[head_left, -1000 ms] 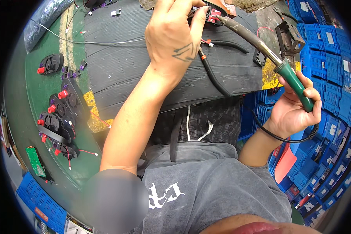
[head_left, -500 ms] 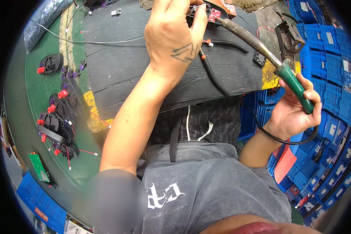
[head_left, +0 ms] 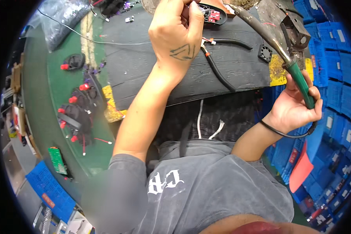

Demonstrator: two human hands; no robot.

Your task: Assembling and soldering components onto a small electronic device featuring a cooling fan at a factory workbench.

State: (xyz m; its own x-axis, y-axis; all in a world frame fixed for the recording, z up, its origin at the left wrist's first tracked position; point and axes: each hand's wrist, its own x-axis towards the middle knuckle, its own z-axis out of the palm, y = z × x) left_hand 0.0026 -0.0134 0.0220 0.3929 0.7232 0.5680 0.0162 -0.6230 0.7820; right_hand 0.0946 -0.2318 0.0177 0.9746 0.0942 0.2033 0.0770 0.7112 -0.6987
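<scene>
My right hand (head_left: 294,103) is wrapped round the green handle of a soldering iron (head_left: 300,78). Its metal shaft slants up and left, and the tip is beside the brown block (head_left: 218,5) at the top edge. My left hand (head_left: 175,33) is closed in a pinch next to a black plastic housing (head_left: 221,17) that carries a small red board (head_left: 214,16). What those fingertips hold is hidden. Below the left hand lie black-handled pliers (head_left: 218,72), their jaws out of sight. A small white connector (head_left: 212,42) on red wire rests by them.
Several black housings with red fittings (head_left: 84,87) lie on the green surface at left, near a green circuit board (head_left: 57,160). A small black fan (head_left: 265,53) and a metal bracket (head_left: 296,35) are at right. Blue crates (head_left: 331,58) are stacked beyond. A plastic bag (head_left: 64,29) sits upper left.
The soldering iron's tip has moved off the red board, up and to the right. My left hand has drawn slightly away from the housing. The whole view has shifted a little.
</scene>
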